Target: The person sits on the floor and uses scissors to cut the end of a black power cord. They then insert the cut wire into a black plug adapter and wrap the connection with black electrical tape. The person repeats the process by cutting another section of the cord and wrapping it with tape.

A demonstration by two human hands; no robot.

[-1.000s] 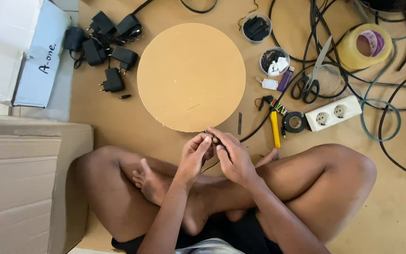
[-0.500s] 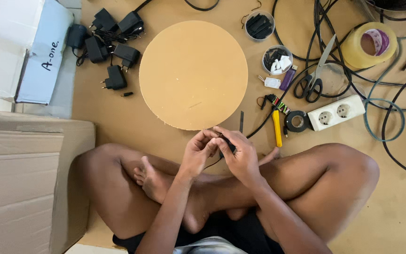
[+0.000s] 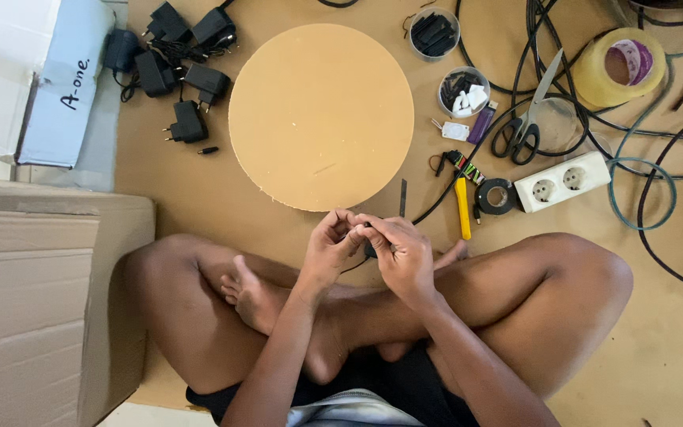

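I sit cross-legged on a brown floor, both hands meeting above my shins. My left hand (image 3: 328,250) and my right hand (image 3: 401,255) pinch a small black part (image 3: 368,239) between their fingertips; most of it is hidden by the fingers. A thin black cable (image 3: 436,205) runs from my hands up to the right, toward a yellow-handled tool (image 3: 462,209) and a roll of black tape (image 3: 497,196). A round tan board (image 3: 322,115) lies just beyond my hands.
Several black power adapters (image 3: 175,55) lie at the far left, by a white box (image 3: 41,79). A cardboard box (image 3: 41,300) stands at my left. To the right are scissors (image 3: 526,120), a white double socket (image 3: 563,182), a tape roll (image 3: 618,67), two small bowls (image 3: 466,91) and coiled cables (image 3: 642,190).
My fingers have shifted slightly on the small black part; both hands stay in the same place above my legs. Nothing else on the floor has moved.
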